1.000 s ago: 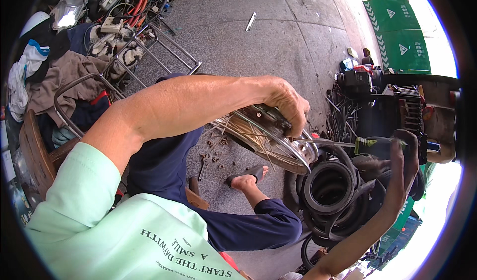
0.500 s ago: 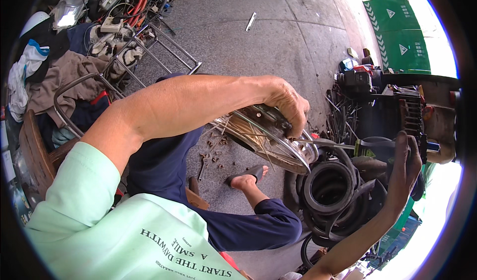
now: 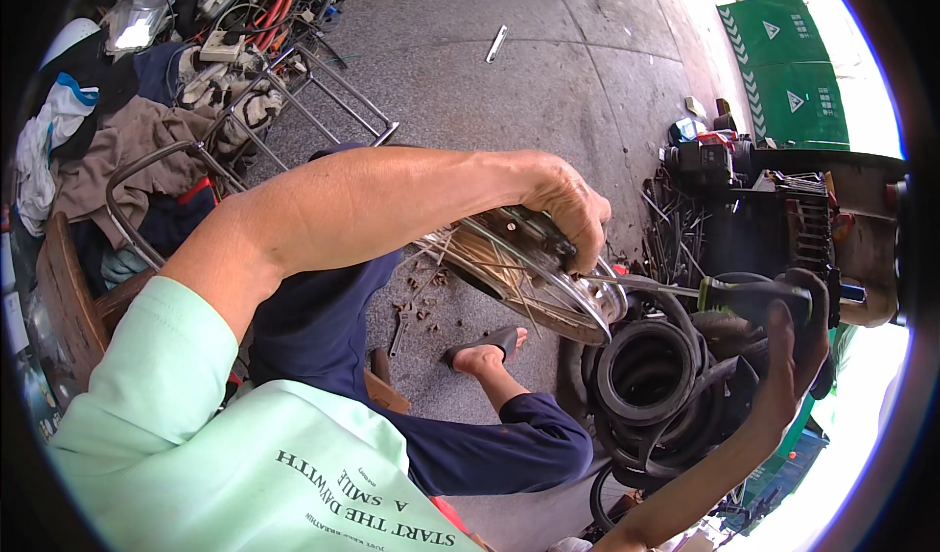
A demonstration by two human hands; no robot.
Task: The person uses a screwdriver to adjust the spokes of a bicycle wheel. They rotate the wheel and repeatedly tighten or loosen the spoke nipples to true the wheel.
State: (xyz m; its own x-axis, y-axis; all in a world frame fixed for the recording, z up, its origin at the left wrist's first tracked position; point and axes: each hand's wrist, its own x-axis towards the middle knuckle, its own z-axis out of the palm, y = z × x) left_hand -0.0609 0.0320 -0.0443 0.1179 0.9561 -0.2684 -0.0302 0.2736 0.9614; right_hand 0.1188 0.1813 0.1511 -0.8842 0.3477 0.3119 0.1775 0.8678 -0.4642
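Observation:
A spoked wheel (image 3: pixel 509 273) with a shiny metal rim lies tilted in front of my legs. My left hand (image 3: pixel 573 209) curls over its far right part, fingers closed around the edge and the dark parts there. From beside those fingers a screwdriver (image 3: pixel 676 288) runs to the right, with a long metal shaft and a green and black handle. The back end of that handle is in my right hand (image 3: pixel 801 322), thumb and fingers closed about it. Where the screwdriver's tip meets the wheel is hidden by my left hand.
Black tyres (image 3: pixel 641 371) are stacked right of the wheel. Beyond them stands a dark toolbox (image 3: pixel 749 224) with tools. A metal frame (image 3: pixel 313 92) and heaped cloths (image 3: pixel 137 155) lie left. A wrench (image 3: pixel 398 332) and rusty bits sit near my foot. Green barriers (image 3: pixel 783 72) stand far right.
My right hand's fingers have closed from a straighter pose around the end of the screwdriver handle. My left hand and the wheel have hardly moved.

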